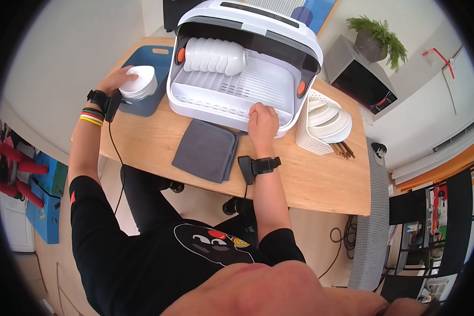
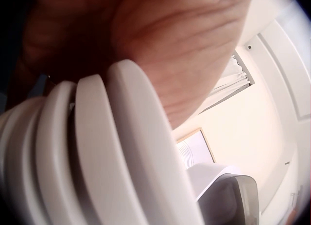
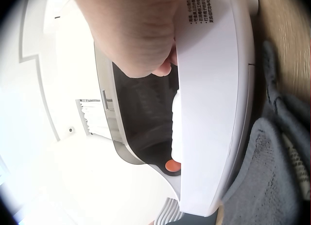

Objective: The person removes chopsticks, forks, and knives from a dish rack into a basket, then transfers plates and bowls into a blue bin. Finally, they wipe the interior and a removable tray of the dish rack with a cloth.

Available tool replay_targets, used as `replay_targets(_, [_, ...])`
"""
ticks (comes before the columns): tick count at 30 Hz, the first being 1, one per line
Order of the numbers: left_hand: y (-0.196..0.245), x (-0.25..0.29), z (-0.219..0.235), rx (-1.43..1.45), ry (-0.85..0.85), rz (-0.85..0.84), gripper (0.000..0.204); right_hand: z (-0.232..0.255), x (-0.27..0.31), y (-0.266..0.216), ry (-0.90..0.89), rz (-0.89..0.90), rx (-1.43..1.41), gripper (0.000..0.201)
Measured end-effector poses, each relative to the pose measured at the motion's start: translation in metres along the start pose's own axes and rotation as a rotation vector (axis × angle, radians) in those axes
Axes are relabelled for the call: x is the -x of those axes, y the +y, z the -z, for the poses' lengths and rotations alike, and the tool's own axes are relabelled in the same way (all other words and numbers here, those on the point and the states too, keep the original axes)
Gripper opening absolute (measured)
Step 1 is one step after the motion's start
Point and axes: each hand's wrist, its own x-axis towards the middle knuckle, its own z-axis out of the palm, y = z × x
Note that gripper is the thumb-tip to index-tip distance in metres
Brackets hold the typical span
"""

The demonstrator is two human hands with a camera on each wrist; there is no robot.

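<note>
Left hand [image 1: 117, 80]: grasping stacked white dishes [image 1: 141, 88]; blue-grey bin [image 1: 145, 108] beneath. Right hand [image 1: 263, 125]: fingers curled over front rim of white dish cabinet [image 1: 208, 117]. Grey cloth [image 1: 204, 150]: between hands, nearer the body.

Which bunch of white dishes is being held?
The stack at the blue bin: the left hand grips it. No hand touches the row in the open machine or the plates in the white basket.
</note>
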Motion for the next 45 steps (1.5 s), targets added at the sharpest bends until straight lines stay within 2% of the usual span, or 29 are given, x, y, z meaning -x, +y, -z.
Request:
replay_targets(8, [0.004, 0.001, -0.001, 0.028, -0.032, 0.030, 0.049, 0.000, 0.000, 0.000, 0.022, 0.019, -0.019, 0.011])
replay_targets(10, [0.003, -0.002, -0.001, 0.055, 0.068, -0.095, 0.047, 0.001, 0.000, -0.001, 0.013, 0.012, -0.024, 0.011])
replay_targets(11, [0.002, -0.003, 0.001, 0.051, 0.065, -0.096, 0.047, 0.001, 0.000, 0.000, 0.017, 0.007, -0.024, 0.011])
replay_targets(13, [0.007, -0.002, 0.001, -0.111, 0.215, -0.253, 0.045, 0.001, 0.000, 0.001, 0.017, 0.033, -0.007, 0.011])
replay_targets(14, [0.011, 0.001, -0.001, -0.116, 0.213, -0.253, 0.045, 0.001, 0.000, 0.001, 0.019, 0.028, -0.008, 0.011])
replay_targets(16, [0.024, 0.013, -0.009, -0.110, 0.277, -0.423, 0.043, 0.001, 0.000, 0.001, -0.002, 0.035, 0.012, 0.010])
replay_targets(17, [0.033, 0.020, -0.014, -0.113, 0.276, -0.420, 0.043, 0.001, 0.000, 0.001, -0.003, 0.032, 0.009, 0.010])
replay_targets(19, [0.051, 0.033, -0.026, -0.193, 0.322, -0.550, 0.040, 0.001, 0.000, 0.001, -0.006, 0.033, 0.018, 0.010])
replay_targets(20, [0.057, 0.037, -0.031, -0.194, 0.323, -0.548, 0.040, 0.001, 0.001, 0.001, -0.007, 0.033, 0.016, 0.010])
replay_targets(22, [0.068, 0.044, -0.041, -0.374, 0.386, -0.604, 0.036, 0.002, 0.000, 0.001, -0.025, 0.026, 0.018, 0.010])
replay_targets(26, [0.096, 0.064, -0.070, -0.319, 0.341, -0.654, 0.029, 0.003, 0.000, 0.001, -0.031, 0.019, 0.012, 0.010])
replay_targets(28, [0.107, 0.070, -0.081, -0.354, 0.223, -0.670, 0.024, 0.002, 0.000, 0.001, -0.031, 0.024, -0.007, 0.009])
replay_targets(35, [0.112, 0.046, -0.143, -0.578, 0.091, -0.923, 0.021, 0.002, 0.000, 0.000, -0.013, 0.024, -0.008, 0.009])
replay_targets(39, [0.134, 0.025, -0.183, -0.774, 0.051, -1.098, 0.023, 0.003, 0.000, 0.000, -0.029, 0.017, -0.008, 0.009])
replay_targets(40, [0.139, 0.015, -0.192, -0.773, 0.053, -1.102, 0.023, 0.003, 0.000, 0.001, -0.030, 0.019, -0.014, 0.009])
replay_targets(42, [0.147, -0.007, -0.209, -1.064, 0.190, -1.210, 0.031, 0.003, 0.000, 0.002, -0.028, 0.024, -0.011, 0.009])
replay_targets(43, [0.151, -0.017, -0.216, -1.062, 0.191, -1.211, 0.031, 0.002, 0.000, 0.002, -0.027, 0.027, -0.011, 0.009])
replay_targets(45, [0.157, -0.035, -0.227, -1.244, 0.253, -1.328, 0.036, 0.001, 0.000, 0.002, -0.023, 0.029, -0.008, 0.008])
